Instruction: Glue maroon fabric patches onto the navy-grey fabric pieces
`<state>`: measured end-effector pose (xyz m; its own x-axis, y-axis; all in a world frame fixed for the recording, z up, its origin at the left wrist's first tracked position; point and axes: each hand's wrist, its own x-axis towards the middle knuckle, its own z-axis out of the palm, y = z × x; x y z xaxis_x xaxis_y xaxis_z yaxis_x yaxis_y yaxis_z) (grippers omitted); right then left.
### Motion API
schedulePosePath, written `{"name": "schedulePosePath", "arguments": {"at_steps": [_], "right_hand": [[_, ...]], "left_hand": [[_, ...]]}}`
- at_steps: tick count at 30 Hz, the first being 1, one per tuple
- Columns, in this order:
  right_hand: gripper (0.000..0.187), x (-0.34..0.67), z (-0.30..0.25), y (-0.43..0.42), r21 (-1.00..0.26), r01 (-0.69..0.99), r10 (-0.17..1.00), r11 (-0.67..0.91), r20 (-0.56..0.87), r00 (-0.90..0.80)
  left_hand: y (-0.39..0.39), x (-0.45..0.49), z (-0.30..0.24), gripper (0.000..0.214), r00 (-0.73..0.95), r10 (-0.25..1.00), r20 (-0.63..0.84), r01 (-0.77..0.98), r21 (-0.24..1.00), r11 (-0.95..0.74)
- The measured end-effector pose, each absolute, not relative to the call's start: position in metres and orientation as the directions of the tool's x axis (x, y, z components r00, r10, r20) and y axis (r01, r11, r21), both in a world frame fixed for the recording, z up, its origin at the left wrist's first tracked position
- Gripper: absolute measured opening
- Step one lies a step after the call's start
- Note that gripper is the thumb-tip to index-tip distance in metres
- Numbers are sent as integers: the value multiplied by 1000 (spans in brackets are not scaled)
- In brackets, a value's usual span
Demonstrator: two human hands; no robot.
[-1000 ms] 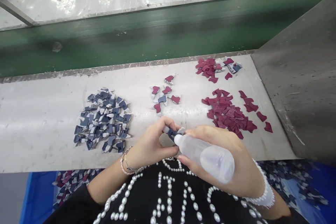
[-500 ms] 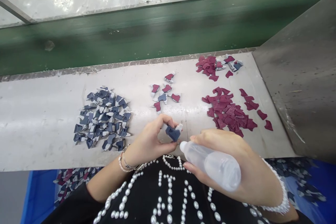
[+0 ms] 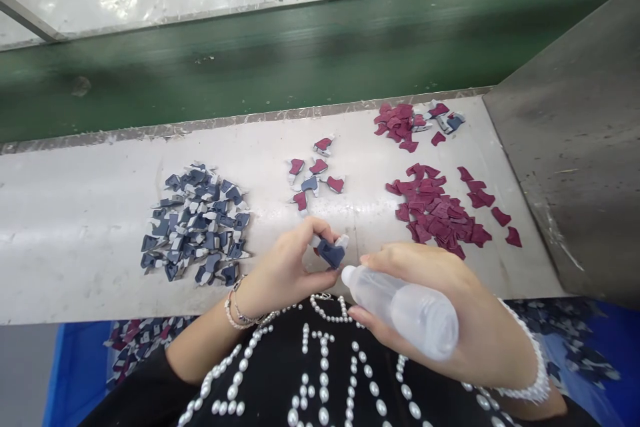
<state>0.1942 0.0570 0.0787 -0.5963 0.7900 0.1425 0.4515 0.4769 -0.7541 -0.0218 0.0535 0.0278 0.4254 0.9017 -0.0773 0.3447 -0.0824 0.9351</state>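
Note:
Between thumb and fingers, my left hand point(image 3: 285, 263) pinches a small navy and light grey plastic part point(image 3: 331, 253). My right hand point(image 3: 430, 280) is wrapped round a translucent squeeze bottle point(image 3: 400, 307), tilted with its white tip close to the lower side of that part. Whether tip and part touch I cannot tell. Beyond my left hand lie several similar parts, most topped with a maroon piece point(image 3: 335, 184) and one showing a navy face point(image 3: 309, 184). A heap of navy and grey parts point(image 3: 200, 227) sits to the left, and a pile of flat maroon pieces point(image 3: 440, 213) to the right.
The white worktop point(image 3: 75, 227) borders a green conveyor belt point(image 3: 250, 60) at the back. A metal panel point(image 3: 580, 147) rises on the right. A smaller maroon pile point(image 3: 395, 123) lies at the back right. Below the front edge stand blue bins point(image 3: 75, 367) with more parts.
The held part and the bottle have shifted only very slightly. Both hands keep their grips, and the piles look the same.

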Motion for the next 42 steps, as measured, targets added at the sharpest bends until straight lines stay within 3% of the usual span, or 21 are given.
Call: {"name": "schedulePosePath", "arguments": {"at_steps": [9,15,35,42], "right_hand": [[19,196,83,58,-724,508,834,467,170,-525],[18,195,82,56,-719,512,811,470,123,-573],[17,200,90,64,-804,469,842,366,72,-534],[39,227,76,77,-906,349,889,238,58,-455]], "left_hand": [[52,-21,28,34,363,927,-98,395,917,-58],[51,-21,28,37,359,928,-103,423,904,-64],[53,-21,31,32,386,919,-76,395,914,-90],[57,-31,21,29,287,954,-89,350,937,-18]]}}
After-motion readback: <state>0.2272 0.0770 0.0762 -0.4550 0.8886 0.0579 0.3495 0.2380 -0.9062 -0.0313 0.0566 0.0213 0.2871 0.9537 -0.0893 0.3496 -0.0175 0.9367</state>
